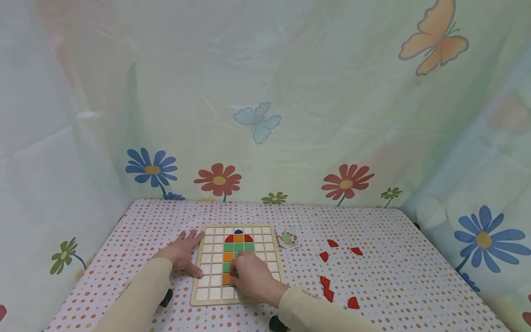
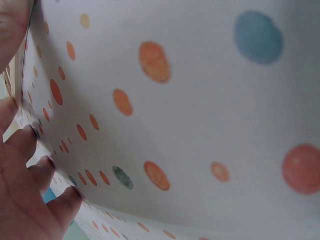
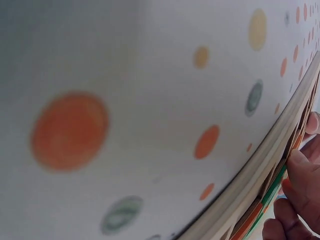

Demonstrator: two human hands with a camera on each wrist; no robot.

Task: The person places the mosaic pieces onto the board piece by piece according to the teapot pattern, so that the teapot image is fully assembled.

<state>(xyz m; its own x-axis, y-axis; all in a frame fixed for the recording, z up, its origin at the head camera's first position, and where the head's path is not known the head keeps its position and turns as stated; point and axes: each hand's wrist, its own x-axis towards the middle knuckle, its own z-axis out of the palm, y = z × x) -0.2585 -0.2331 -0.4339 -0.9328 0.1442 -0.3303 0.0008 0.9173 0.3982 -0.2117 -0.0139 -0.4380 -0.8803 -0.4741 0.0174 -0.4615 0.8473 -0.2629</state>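
A square wooden grid board (image 1: 206, 293) lies on the table. Orange, green, red and blue pieces form a pattern in its middle columns, including a green tile (image 1: 228, 247) and an orange tile (image 1: 228, 257). My left hand (image 1: 181, 251) rests with spread fingers at the board's left edge, thumb touching the frame. My right hand (image 1: 251, 275) is bent over the middle of the board, thumb and fingertips down at the tiles. A bit of green shows by those fingertips; whether they pinch a piece is hidden. The right wrist view shows the thumb (image 3: 298, 162) against the board.
A small pattern card (image 1: 287, 238) in a clear sleeve lies by the board's upper right. Several loose red quarter-round pieces (image 1: 352, 303) are scattered to the right on the dotted tablecloth (image 1: 398, 267). A flowered curtain (image 1: 298, 152) closes off the back and sides.
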